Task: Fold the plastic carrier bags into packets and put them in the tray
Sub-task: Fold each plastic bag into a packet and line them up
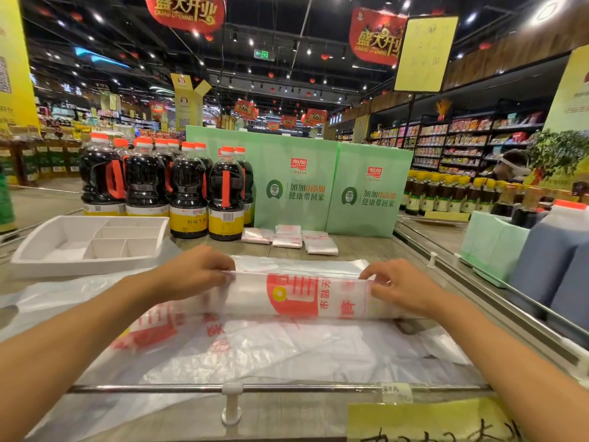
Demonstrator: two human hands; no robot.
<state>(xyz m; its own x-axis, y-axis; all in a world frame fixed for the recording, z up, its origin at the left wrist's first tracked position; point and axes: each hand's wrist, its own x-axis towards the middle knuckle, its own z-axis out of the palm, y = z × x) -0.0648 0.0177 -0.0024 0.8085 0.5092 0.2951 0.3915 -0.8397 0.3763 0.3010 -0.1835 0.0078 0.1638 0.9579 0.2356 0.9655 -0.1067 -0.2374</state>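
**A:** left hand (191, 272) and right hand (398, 288) well apart, each pinching an end of the carrier bag (287, 296), a long strip on the counter (366, 247).
**B:** yep, tray (79, 267) is off left, packets (288, 237) behind the bag.

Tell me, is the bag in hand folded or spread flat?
Partly folded: the bag is a long narrow strip, its far edge held by the left hand and right hand; not yet a packet.

Dark ceiling (287, 36) with spotlights; stocked shelves (471, 137) right, perhaps snacks.
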